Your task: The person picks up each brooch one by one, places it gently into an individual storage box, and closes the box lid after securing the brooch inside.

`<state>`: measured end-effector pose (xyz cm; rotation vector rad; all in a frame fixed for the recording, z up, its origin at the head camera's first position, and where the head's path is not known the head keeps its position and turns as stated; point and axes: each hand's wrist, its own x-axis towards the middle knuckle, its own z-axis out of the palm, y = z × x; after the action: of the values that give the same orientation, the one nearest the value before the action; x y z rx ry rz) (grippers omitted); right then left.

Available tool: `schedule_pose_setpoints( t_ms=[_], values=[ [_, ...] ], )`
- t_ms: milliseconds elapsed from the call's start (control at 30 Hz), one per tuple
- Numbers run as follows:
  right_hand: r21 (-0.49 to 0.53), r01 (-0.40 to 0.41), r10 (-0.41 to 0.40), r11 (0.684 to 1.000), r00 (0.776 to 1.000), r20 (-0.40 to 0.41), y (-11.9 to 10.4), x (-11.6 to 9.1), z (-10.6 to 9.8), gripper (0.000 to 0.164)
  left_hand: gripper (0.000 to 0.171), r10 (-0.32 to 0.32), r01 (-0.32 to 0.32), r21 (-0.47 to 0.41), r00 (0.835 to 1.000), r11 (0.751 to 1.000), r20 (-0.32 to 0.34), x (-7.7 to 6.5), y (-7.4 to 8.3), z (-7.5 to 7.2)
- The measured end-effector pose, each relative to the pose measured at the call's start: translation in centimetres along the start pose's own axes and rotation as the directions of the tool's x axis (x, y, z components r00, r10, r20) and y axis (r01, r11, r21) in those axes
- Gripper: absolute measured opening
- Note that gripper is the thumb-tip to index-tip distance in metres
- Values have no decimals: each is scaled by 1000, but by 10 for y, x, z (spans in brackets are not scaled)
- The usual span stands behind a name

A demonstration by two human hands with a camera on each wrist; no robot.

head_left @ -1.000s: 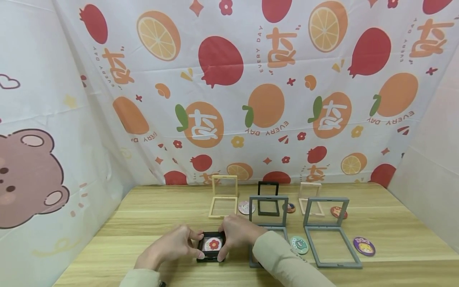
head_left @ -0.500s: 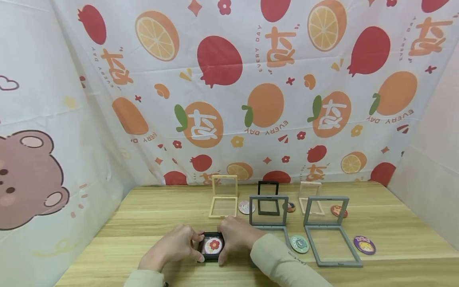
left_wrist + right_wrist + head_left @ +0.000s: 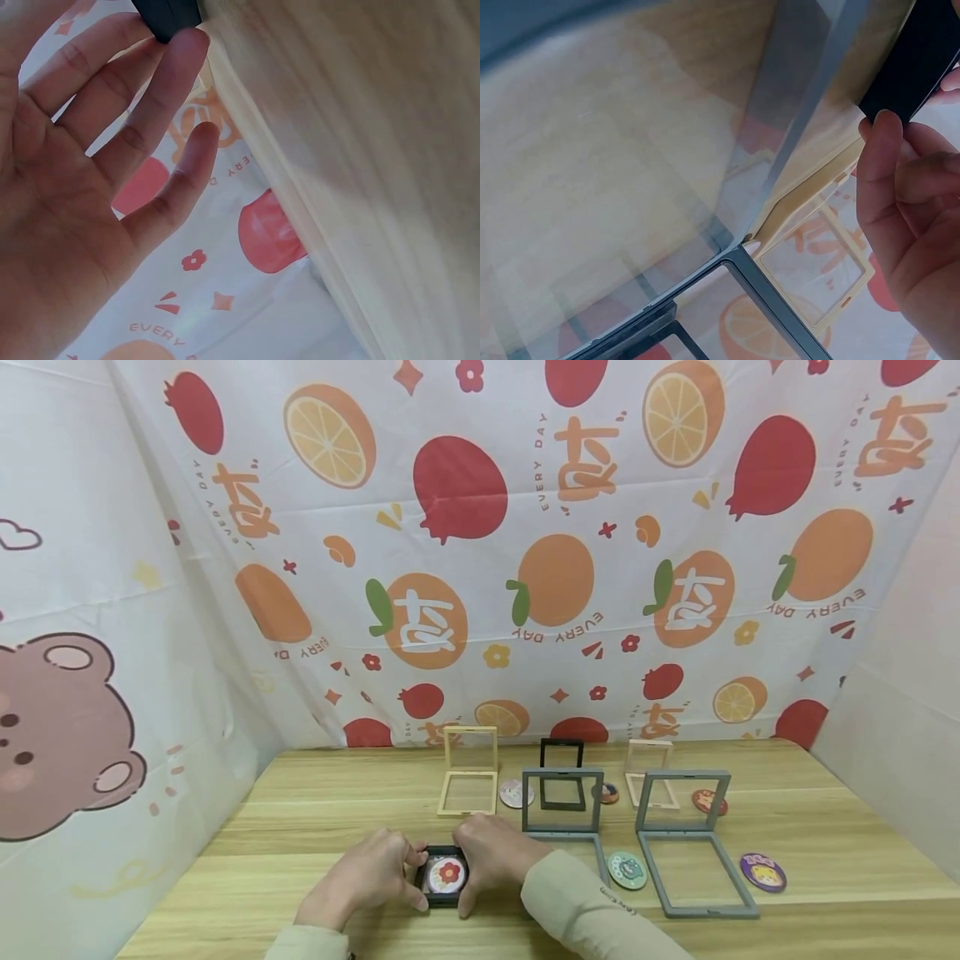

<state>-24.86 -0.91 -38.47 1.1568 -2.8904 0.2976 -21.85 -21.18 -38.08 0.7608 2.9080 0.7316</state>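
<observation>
A small black square display frame [image 3: 443, 901] lies on the wooden table. A round badge with a red flower [image 3: 447, 875] shows through its clear window. My left hand [image 3: 372, 874] grips the frame's left side, thumb at the near corner and fingers at the far one. From the right, my right hand [image 3: 495, 857] holds the opposite side in the same way. In the left wrist view a corner of the black frame [image 3: 169, 15] meets the fingertips. The right wrist view has the dark edge of the frame [image 3: 915, 64] between thumb and fingers.
Open display frames stand behind and to the right: yellow [image 3: 468, 813], black [image 3: 562, 806], pale pink [image 3: 650, 745], and two grey, one at centre [image 3: 562, 773] partly behind my right sleeve, one farther right [image 3: 712, 912]. Round badges, including green [image 3: 627, 871] and purple [image 3: 762, 872], lie beside them.
The black frame's two halves, slightly apart a second ago at the near edge, now line up as one closed square. Both hands stay on it, the right shifted slightly left.
</observation>
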Motion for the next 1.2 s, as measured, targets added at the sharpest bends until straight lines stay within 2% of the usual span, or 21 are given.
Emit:
schedule_pose_setpoints(
  t_ms=[233,567,733,1000,1200],
  values=[
    [18,-11,11,1000,1000,23,-1,-1,1,55,45,-40,41,30,999,999,-5,1,3,1],
    [-23,-27,29,999,999,46,-2,0,-1,56,52,-82,83,54,996,995,-18,2,2,2],
    [-67,-38,42,997,997,60,-4,-1,-1,58,52,-55,56,60,998,997,-20,3,3,3],
    [-132,-27,36,991,997,68,-7,-2,0,58,59,92,-80,153,993,985,-70,-1,2,5],
    [-211,0,20,977,996,90,-5,-8,-3,73,73,80,-74,127,996,989,-37,0,5,5]
  ],
)
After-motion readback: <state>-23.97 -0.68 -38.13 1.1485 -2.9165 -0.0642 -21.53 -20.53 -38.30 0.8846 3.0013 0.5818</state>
